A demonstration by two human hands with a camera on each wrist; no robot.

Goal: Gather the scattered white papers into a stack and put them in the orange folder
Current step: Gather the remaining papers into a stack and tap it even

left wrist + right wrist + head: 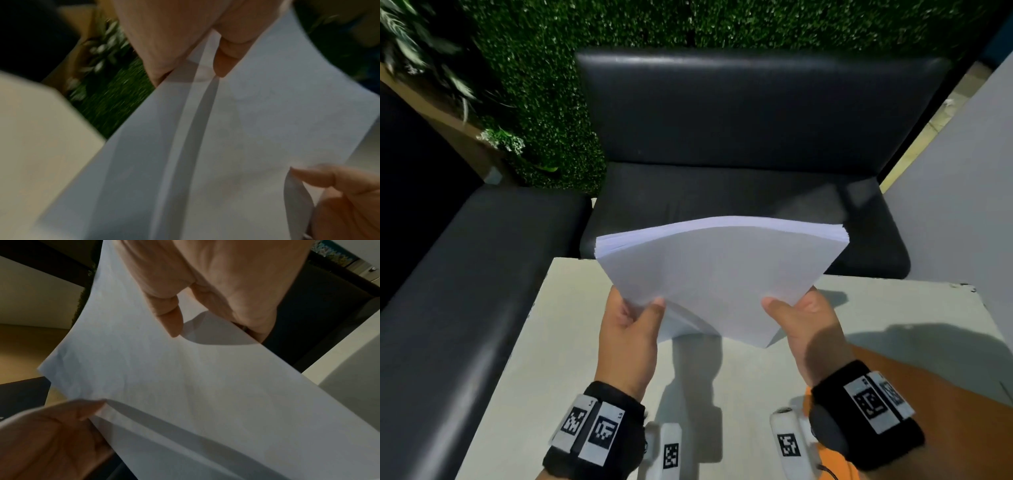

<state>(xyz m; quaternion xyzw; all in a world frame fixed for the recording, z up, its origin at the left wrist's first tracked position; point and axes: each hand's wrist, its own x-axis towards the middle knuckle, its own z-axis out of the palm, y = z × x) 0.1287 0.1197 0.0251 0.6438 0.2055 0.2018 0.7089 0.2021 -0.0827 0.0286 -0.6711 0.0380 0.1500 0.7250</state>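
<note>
A stack of white papers (719, 270) is held up above the table, bowed upward in the middle. My left hand (635, 317) grips its lower left edge with the thumb on top. My right hand (796, 313) grips the lower right edge the same way. The fingers of both hands are hidden behind the sheets in the head view. The left wrist view shows the papers (236, 138) pinched near the thumb; the right wrist view shows the papers (185, 378) with fingers behind them. The orange folder (935, 407) lies flat on the table at the lower right, partly under my right wrist.
The white table (544, 359) fills the lower part of the head view. Black padded seats (739, 192) stand beyond it and along the left. A green hedge wall (544, 85) is behind. A grey wall (969, 192) rises at the right.
</note>
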